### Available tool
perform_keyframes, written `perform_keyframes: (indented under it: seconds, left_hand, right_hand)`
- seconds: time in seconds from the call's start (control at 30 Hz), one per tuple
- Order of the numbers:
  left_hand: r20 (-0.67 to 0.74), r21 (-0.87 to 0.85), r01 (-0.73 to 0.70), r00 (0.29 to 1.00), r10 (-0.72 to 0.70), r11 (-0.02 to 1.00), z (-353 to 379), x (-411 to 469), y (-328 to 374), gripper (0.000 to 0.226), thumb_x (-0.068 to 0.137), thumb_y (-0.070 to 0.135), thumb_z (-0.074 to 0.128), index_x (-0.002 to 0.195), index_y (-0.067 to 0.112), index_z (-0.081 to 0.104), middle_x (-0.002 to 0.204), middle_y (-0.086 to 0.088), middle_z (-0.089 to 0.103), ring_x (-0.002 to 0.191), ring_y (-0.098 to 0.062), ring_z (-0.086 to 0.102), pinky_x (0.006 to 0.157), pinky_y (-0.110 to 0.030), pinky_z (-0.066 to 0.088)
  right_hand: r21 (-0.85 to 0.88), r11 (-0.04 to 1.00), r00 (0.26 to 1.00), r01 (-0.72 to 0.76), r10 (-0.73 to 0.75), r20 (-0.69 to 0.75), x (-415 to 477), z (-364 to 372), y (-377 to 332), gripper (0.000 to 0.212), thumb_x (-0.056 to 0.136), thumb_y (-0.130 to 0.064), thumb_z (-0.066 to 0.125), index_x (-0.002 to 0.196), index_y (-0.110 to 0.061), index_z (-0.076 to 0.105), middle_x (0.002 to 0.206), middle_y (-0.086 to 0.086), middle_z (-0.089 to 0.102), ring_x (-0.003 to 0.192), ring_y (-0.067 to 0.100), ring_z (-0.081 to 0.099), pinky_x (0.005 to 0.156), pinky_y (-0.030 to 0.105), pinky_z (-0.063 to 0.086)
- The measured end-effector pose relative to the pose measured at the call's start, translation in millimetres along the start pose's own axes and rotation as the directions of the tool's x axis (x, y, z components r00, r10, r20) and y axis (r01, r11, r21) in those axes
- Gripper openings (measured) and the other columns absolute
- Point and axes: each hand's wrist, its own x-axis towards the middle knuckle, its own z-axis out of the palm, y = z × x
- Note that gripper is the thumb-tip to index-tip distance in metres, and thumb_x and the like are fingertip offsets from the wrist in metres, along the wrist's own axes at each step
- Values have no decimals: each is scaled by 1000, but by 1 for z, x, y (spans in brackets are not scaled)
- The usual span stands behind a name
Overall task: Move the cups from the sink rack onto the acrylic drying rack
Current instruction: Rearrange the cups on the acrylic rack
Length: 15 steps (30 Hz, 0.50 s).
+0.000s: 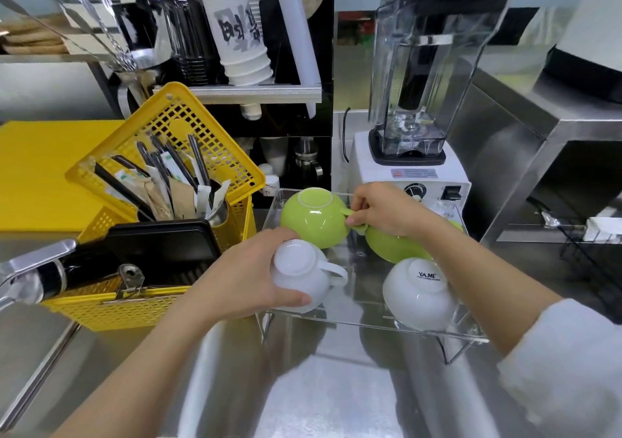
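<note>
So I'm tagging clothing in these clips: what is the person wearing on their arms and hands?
The left hand and forearm are bare: no glove, sleeve, watch or ring shows. The right hand is bare too, but a loose white sleeve covers that arm from mid-forearm up.

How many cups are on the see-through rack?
4, all upside down: a green ceramic cup back left, another green cup back right under the right hand, a white cup in the left hand, a white cup front right.

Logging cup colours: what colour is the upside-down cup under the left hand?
White, seen in the head view: the glossy white ceramic cup under the left hand.
</note>
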Motion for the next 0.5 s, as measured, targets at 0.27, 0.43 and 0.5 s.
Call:
perform_keyframes:
  seconds: [0.27,0.43,0.5]
  left_hand:
    - [-27,-5,-22,999,22,1000,4,-1,-5,74,46,64,65,114,41,46,113,19,53,100,-6,51,85,-29,45]
    - [-40,-39,-63,997,61,997,6,-2,-8,73,48,61,66,115,39,47,110,24,50,101,1,47,85,-18,39]
    - [-13,-79,-70,998,69,994,5,-2,-9,71,49,60,68,114,42,46,112,28,48,102,3,48,86,-17,39]
  right_hand:
    - [18,1000,1000,-11,11,-1,-2,0,-3,18,77,-23,71,75,-16,55,66,-9,52,61,7,46,53,24,34]
    - [20,1000,1000,-24,24,-4,-2,0,-3,17,77,-22,71,77,-14,57,65,-7,53,61,10,47,54,25,34]
    - [18,1000,1000,-23,24,-12,-2,-1,-4,17,77,-22,71,82,-10,60,67,-5,55,64,13,48,54,25,35]
